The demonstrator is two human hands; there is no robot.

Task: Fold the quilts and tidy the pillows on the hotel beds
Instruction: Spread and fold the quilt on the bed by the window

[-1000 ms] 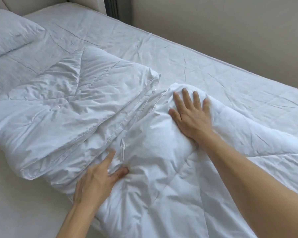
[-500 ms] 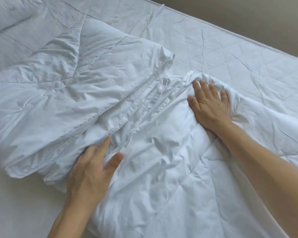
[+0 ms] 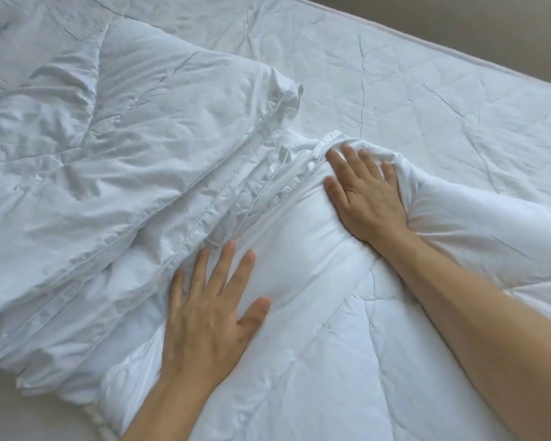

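A white quilt [image 3: 134, 160] lies folded in layers across the bed, its piped edges stacked along a diagonal line. Its near fold [image 3: 315, 361] is puffy and creased. My left hand [image 3: 207, 310] rests flat on that fold beside the stacked edges, fingers spread. My right hand [image 3: 363, 192] presses flat on the fold's far corner, fingertips partly sunk into bunched fabric. Neither hand grips anything. No pillow shows in this view.
The white quilted mattress sheet [image 3: 427, 100] stretches behind and to the right of the quilt. The bed's far edge [image 3: 458, 55] runs diagonally at top right, with a beige wall or floor beyond. A strip of pale sheet [image 3: 29, 409] shows at bottom left.
The view has tilted down and closer, so the pillow has left the frame. My left hand has opened flat and slid onto the near fold. My right hand stays at the far corner.
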